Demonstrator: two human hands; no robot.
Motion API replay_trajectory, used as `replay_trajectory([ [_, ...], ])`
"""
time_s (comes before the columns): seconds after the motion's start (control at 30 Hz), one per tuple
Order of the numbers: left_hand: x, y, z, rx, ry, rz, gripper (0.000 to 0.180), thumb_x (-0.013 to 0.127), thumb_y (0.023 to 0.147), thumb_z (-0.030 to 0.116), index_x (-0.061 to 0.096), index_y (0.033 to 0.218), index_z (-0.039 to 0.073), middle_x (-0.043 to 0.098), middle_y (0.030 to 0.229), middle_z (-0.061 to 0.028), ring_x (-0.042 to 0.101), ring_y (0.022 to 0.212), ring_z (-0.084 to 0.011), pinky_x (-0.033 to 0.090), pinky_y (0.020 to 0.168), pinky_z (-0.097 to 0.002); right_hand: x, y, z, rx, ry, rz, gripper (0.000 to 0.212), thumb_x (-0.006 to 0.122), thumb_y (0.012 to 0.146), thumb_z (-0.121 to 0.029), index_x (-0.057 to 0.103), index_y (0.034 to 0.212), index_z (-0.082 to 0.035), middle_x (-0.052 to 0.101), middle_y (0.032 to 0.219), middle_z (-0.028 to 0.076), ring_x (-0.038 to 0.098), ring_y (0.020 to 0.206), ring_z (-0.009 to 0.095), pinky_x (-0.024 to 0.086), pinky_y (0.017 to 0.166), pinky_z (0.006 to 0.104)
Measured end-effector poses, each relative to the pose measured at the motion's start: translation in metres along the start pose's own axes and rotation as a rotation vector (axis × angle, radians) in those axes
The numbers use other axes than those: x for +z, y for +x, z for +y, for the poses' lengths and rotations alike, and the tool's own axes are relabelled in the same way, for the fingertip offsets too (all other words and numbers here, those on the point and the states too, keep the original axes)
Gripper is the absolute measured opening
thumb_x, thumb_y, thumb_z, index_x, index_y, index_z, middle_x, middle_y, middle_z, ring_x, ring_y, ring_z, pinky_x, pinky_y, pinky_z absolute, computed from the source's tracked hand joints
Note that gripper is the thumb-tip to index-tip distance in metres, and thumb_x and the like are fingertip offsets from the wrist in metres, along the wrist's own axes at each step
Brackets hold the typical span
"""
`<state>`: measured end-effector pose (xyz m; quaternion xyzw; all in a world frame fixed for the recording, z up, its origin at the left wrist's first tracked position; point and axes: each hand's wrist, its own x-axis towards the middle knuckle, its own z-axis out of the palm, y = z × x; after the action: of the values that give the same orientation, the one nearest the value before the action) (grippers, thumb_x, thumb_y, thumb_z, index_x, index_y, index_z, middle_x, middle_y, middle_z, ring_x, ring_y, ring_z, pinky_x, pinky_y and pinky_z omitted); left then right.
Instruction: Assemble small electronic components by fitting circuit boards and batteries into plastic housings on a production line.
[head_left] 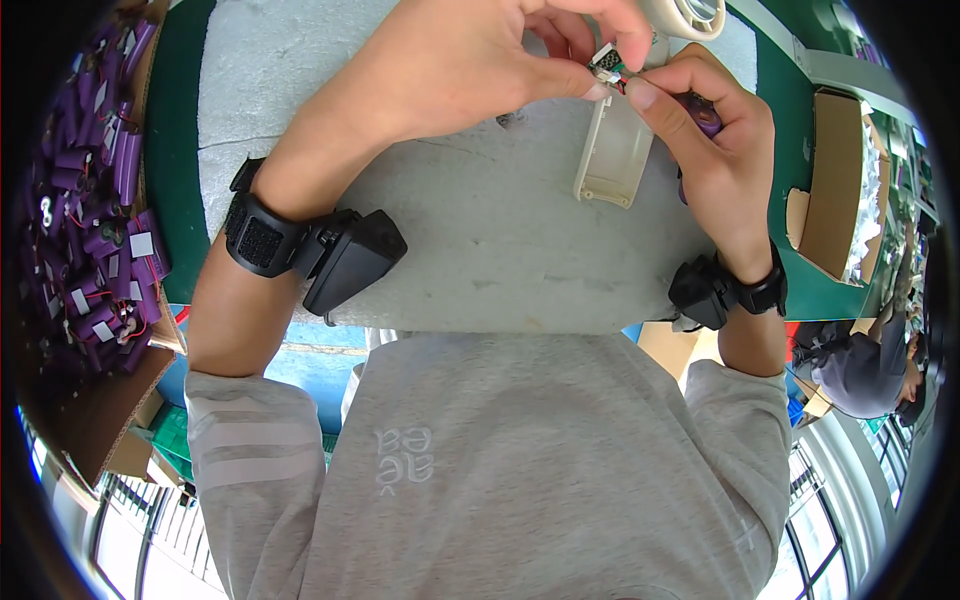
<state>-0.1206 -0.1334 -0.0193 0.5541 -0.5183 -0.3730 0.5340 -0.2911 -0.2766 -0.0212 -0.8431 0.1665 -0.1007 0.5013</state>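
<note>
Toward the upper right, the left hand (490,75) pinches a small circuit board (608,60), and the right hand (720,130), fingertips closed on thin wires (622,86), partly hides a purple battery (703,115). Just below them lies a cream case (612,165) on a grey mat (480,240). A round cream housing (678,14) crowds the top edge, purple battery packs (85,230) fill the far left, and a cardboard box (832,185) stands right.

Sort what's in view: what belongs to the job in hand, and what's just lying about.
Job in hand, it seems:
Left hand and right hand at the circuit board
Purple pack by the right hand
Cream casing, open
Round cream part, probably
Grey mat underneath

Lying about, untouched:
Other purple packs, left, perhaps stock
Cardboard box, right
Green crate, lower left
</note>
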Motion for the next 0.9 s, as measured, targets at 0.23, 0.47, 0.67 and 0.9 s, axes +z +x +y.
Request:
replay_trajectory([
  [0.23, 0.004, -0.001, -0.007, 0.027, -0.003, 0.021, 0.031, 0.066, 0.077, -0.014, 0.066, 0.105, 0.001, 0.064, 0.099, -0.007, 0.061, 0.087, -0.0106, 0.051, 0.073, -0.0249, 0.001, 0.002, 0.004, -0.11, -0.05, 0.008, 0.01, 0.065, 0.09, -0.007, 0.065, 0.088, 0.003, 0.048, 0.077, -0.005, 0.035, 0.061, 0.002, 0.024, 0.053, 0.02],
  [0.47, 0.007, -0.001, -0.005, 0.251, 0.055, 0.087, 0.044, 0.066, 0.077, -0.01, 0.065, 0.119, 0.004, 0.065, 0.1, -0.0094, 0.061, 0.084, -0.0114, 0.051, 0.07, -0.0237, 0.0, -0.002, 0.005, -0.116, -0.111, 0.0, 0.011, 0.064, 0.092, -0.008, 0.062, 0.094, 0.003, 0.051, 0.08, -0.004, 0.037, 0.061, 0.002, 0.026, 0.053, 0.0183],
  [0.67, 0.009, -0.001, 0.003, 0.132, 0.175, 0.111, 0.043, 0.067, 0.076, -0.005, 0.065, 0.118, 0.005, 0.066, 0.095, -0.0105, 0.063, 0.081, -0.0123, 0.052, 0.068, -0.0241, 0.023, -0.001, -0.008, -0.178, 0.053, 0.297, 0.017, 0.066, 0.088, -0.002, 0.057, 0.103, 0.0, 0.054, 0.079, -0.003, 0.041, 0.061, 0.0, 0.03, 0.053, 0.0152],
  [0.9, 0.012, -0.002, -0.004, 0.146, 0.21, 0.191, 0.035, 0.069, 0.076, -0.002, 0.066, 0.11, 0.003, 0.068, 0.087, -0.0088, 0.065, 0.074, -0.0139, 0.053, 0.065, -0.026, 0.017, 0.0, -0.008, -0.131, -0.166, 0.259, 0.025, 0.073, 0.083, -0.001, 0.059, 0.103, -0.003, 0.056, 0.073, -0.005, 0.043, 0.06, -0.002, 0.029, 0.051, 0.014],
])
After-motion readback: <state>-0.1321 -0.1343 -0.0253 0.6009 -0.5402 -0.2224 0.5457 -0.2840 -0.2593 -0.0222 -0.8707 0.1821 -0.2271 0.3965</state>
